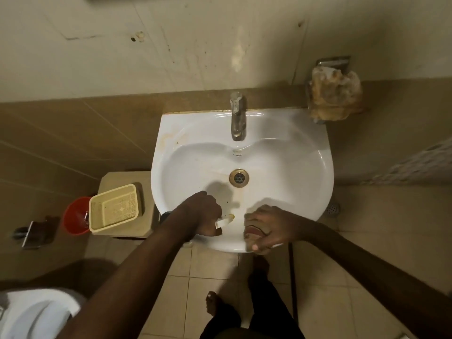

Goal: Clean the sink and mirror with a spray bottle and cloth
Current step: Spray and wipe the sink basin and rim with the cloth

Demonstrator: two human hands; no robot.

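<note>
Left hand [206, 214]: fingers clamped on spray bottle [226, 220]; right hand [265, 227]: cloth [253, 234] gripped at sink [305, 167] rim. Step: sink cleaning; next, spray/wipe needed, prob.

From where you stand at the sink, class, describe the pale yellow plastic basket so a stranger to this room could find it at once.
Start at the white ceramic sink fixed to the tiled wall and look to its left, where a low tan ledge stands. The pale yellow plastic basket sits on top of it. It is rectangular with a mesh bottom, unlike the round red bucket on its far side.
</note>
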